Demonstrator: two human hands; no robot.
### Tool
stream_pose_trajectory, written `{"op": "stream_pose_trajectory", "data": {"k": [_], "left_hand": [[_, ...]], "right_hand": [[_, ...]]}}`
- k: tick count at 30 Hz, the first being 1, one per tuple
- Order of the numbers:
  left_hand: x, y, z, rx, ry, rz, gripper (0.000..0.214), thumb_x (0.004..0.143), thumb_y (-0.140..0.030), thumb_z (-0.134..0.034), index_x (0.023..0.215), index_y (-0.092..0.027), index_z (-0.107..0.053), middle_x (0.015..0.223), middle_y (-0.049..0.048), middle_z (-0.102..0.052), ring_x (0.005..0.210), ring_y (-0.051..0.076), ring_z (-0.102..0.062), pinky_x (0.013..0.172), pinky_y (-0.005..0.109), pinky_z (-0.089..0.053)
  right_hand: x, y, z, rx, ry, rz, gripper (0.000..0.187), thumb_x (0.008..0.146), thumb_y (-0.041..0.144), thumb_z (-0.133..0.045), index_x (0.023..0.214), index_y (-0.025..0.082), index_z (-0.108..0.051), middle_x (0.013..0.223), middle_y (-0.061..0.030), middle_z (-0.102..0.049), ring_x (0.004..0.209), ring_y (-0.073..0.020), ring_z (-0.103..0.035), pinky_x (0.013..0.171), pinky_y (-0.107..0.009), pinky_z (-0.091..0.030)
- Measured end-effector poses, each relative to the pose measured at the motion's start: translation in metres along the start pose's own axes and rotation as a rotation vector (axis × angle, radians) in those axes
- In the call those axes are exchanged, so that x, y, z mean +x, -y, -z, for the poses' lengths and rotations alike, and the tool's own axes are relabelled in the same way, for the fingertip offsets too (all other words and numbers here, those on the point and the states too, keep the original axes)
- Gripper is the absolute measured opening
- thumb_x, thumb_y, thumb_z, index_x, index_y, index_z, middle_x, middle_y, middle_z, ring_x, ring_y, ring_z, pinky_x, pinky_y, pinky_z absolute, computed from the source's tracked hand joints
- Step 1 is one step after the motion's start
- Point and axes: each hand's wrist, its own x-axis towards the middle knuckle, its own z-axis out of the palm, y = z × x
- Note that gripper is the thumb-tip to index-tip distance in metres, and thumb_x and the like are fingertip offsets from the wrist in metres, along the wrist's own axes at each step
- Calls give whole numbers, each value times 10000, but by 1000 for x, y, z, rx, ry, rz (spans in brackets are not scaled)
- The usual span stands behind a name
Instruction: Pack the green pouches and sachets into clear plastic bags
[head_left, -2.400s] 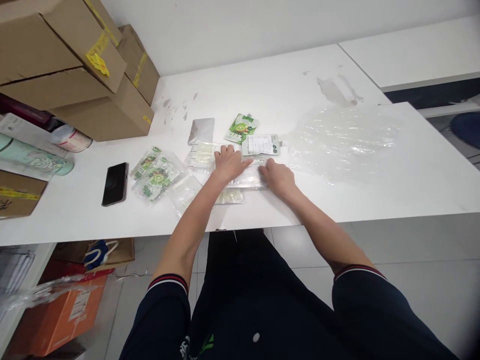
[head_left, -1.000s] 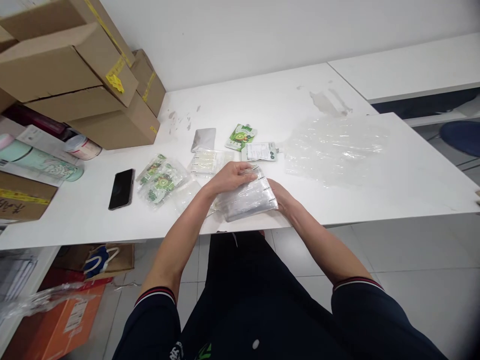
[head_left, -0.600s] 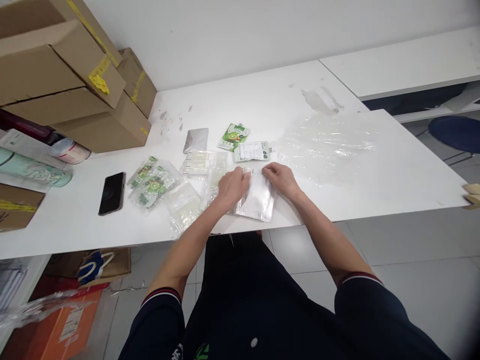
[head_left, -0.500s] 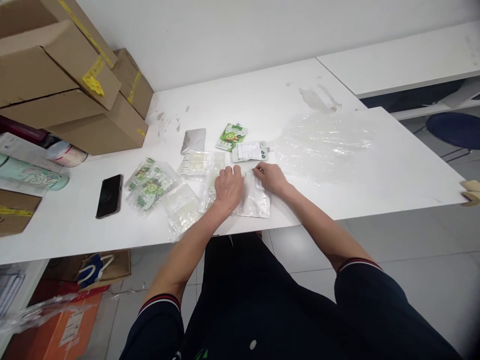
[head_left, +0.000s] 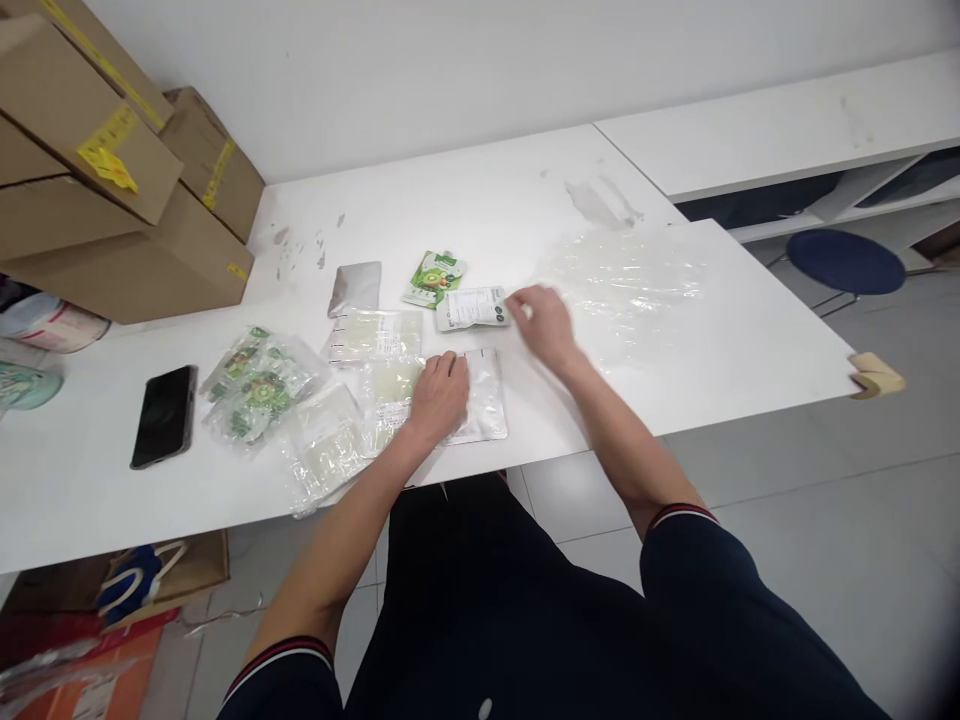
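My left hand rests on a silver foil pouch near the table's front edge, fingers bent and slightly apart. It covers the pouch's left part. Just off the spout end of a white printed pouch is my right hand, a little blurred, with thumb and forefinger apart and nothing visible between them. The printed pouch overlaps a green pouch with a kiwi picture. Left of my left hand lie clear plastic packets with pale labels, and another such packet is behind them.
A small silver packet lies farther back. At left are plastic-wrapped green pouches, a phone and stacked cardboard boxes. Clear plastic film spreads to the right. A blue stool stands beyond the table.
My right hand has left the silver pouch's top edge and moved up toward the printed pouch's spout. My left hand stays on the silver pouch. The view has shifted to the right.
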Motion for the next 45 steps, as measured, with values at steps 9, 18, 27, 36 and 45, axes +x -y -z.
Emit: {"op": "stream_pose_trajectory", "data": {"k": [9, 18, 27, 36, 45], "left_hand": [[-1, -3, 3, -8, -22, 57, 240, 944, -161, -378, 1093, -138, -564, 1094, 155, -572, 1051, 268, -510, 858, 417, -451], [-1, -4, 18, -247, 14, 154, 337, 976, -267, -381, 1255, -149, -528, 1260, 149, -553, 1178, 259, -491, 985, 425, -427], [24, 15, 60, -940, -242, 534, 792, 811, -531, -668, 1470, -276, -311, 1472, 138, -438, 1267, 251, -506, 963, 379, -464], [35, 42, 86, -1130, -491, 569, 455, 806, -554, -632, 1028, -164, -708, 854, 54, -716, 749, 155, -662, 704, 284, -525], [26, 82, 160, -139, -854, 411, 288, 952, -386, -479, 1052, -223, -694, 1073, 72, -689, 1074, 215, -593, 1000, 403, -420]], "right_hand": [[38, -127, 44, -412, 220, -488, 346, 938, 240, -435, 1201, 88, -601, 1193, -238, -610, 1170, -337, -530, 935, -512, -407], [31, -72, 100, 98, -589, -96, 304, 972, 321, -397, 966, 165, -658, 968, -108, -687, 960, -218, -622, 902, -441, -458], [22, 3, 99, 1014, -416, -120, 446, 903, 649, -424, 918, 228, -570, 945, -46, -653, 818, -185, -676, 686, -370, -553], [19, 30, 69, 1008, -163, -122, 538, 879, 718, -391, 1027, 247, -606, 939, -51, -684, 831, -190, -682, 697, -336, -568], [49, 8, 16, 54, 353, 179, 601, 791, 327, -667, 1347, 152, -521, 1443, -154, -485, 1322, -312, -437, 1065, -464, -383]]}}
